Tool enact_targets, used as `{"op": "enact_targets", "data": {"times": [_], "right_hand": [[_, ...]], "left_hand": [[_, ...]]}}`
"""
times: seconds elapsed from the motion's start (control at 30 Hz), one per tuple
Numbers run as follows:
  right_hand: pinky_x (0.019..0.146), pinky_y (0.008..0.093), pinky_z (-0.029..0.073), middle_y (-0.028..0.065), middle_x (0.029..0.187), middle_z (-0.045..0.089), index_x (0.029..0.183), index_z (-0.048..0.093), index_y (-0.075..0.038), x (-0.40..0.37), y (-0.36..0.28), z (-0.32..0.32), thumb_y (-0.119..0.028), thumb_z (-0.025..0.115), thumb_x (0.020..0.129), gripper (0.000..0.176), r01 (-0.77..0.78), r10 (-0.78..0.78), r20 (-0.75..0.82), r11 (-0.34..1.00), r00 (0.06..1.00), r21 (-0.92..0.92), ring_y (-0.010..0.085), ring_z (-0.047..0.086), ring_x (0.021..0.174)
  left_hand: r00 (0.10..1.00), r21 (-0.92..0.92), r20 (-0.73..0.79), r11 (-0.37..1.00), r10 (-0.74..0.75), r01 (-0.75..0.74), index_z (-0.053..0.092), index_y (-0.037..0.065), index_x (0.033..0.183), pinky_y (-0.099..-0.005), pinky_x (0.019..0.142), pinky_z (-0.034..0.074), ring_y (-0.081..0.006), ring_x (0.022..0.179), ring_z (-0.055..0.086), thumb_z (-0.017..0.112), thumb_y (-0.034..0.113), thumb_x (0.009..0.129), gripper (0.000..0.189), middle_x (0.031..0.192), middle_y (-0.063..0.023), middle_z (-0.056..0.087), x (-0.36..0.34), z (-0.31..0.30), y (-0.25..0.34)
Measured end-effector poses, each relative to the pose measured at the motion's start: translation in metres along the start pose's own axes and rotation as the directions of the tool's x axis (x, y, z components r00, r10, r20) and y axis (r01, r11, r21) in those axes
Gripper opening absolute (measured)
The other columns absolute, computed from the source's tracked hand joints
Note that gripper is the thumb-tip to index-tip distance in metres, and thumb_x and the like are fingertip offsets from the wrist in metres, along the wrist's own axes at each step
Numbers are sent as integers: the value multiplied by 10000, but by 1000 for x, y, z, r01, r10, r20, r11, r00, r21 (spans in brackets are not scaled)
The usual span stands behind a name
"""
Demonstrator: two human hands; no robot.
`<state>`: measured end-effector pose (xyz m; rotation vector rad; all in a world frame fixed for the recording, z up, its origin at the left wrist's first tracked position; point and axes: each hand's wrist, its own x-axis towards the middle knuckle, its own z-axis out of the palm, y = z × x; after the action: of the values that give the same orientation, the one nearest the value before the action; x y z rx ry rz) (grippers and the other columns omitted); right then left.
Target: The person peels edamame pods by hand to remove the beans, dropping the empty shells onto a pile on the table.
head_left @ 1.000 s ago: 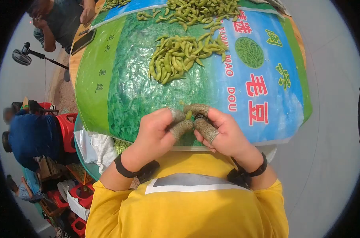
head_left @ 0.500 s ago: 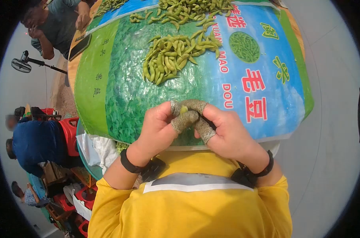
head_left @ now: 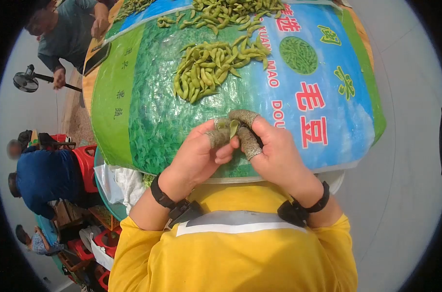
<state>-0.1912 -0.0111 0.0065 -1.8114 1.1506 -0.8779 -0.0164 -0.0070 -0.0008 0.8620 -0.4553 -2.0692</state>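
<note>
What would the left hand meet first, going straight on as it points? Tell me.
The left hand would probably meet the green pod between the two hands first, then the right hand; one view leaves depth unclear.

— Where does the head view look from?
— Above the grip, from the wearer's own head, facing forward and steeply down at left hand (head_left: 195,150) and right hand (head_left: 275,150).
— How near?
— Near, but wide: yellow shirt (head_left: 235,260) this side of the grip, printed sheet (head_left: 153,87) beyond it, grey floor (head_left: 408,146) to its right.
</note>
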Motion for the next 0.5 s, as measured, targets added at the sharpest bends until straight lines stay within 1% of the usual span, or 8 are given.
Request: {"op": "enact_targets", "data": {"times": [0.1, 0.17, 0.23, 0.3, 0.33, 0.4, 0.43, 0.5], "right_hand": [[636, 255, 478, 78, 796, 623, 1199, 538, -53, 1, 0, -1, -35, 534, 859, 341, 20, -21, -54, 1000, 998, -5, 127, 610, 699], [642, 260, 481, 87, 809, 630, 1192, 540, -52, -1, -4, -6, -42, 540, 854, 337, -42, 44, -34, 998, 998, 48, 140, 617, 710], [648, 265, 483, 97, 822, 638, 1184, 542, -51, 1, -9, -21, -49, 546, 850, 334, -105, 106, -7, 990, 994, 99, 153, 625, 721], [649, 405, 499, 189, 856, 638, 1172, 526, -64, 6, -14, -41, -126, 575, 812, 368, -226, 216, 452, 974, 866, -34, 370, 626, 779], [649, 405, 499, 189, 856, 638, 1172, 526, -64, 9, -12, -42, -126, 575, 812, 368, -219, 213, 457, 975, 863, -41, 370, 626, 779], [636, 415, 489, 198, 811, 634, 1133, 546, -39, 16, -7, -41, -188, 603, 813, 357, 5, 71, 393, 982, 917, -188, 379, 620, 745], [640, 433, 484, 210, 800, 630, 1016, 574, -16, 26, -7, -39, -193, 611, 810, 274, 36, 41, 342, 976, 939, -216, 389, 614, 749], [638, 439, 481, 209, 810, 627, 963, 573, -14, 49, -12, -29, -192, 616, 805, 242, 31, 46, 242, 951, 969, -307, 387, 609, 756]], "left_hand": [[999, 41, 27, 998, 43, -44, 522, 23, 1113, -200, 517, 347, -67, 577, 416, 439, 22, 857, 269, 834, -37, 595, -1, 0, -1], [993, 400, -30, 912, 112, -91, 513, 23, 1155, -189, 545, 347, -57, 611, 419, 423, -10, 845, 324, 875, -16, 596, -5, -4, 1], [973, 499, -63, 851, 223, -163, 522, 25, 1155, -189, 551, 352, -51, 618, 421, 405, -9, 851, 328, 885, -6, 597, -14, 3, 3], [939, 594, -89, 774, 333, -218, 532, 28, 1156, -188, 557, 358, -45, 625, 422, 388, -7, 856, 335, 896, 4, 599, -21, 3, 5], [954, 616, -71, 765, 291, -188, 538, 34, 1153, -190, 551, 364, -45, 614, 427, 388, 2, 861, 330, 887, 6, 602, -24, 1, 7], [966, 632, -55, 757, 254, -163, 543, 39, 1149, -192, 546, 370, -45, 603, 431, 388, 11, 865, 325, 879, 8, 605, -27, -2, 8], [973, 593, -70, 794, 220, -137, 543, 43, 1150, -193, 534, 372, -46, 589, 436, 389, 18, 868, 322, 858, 7, 606, -27, -2, 7], [978, 550, -83, 828, 189, -114, 544, 47, 1150, -194, 523, 374, -48, 575, 440, 391, 25, 870, 320, 838, 5, 606, -29, -5, 6]]}}
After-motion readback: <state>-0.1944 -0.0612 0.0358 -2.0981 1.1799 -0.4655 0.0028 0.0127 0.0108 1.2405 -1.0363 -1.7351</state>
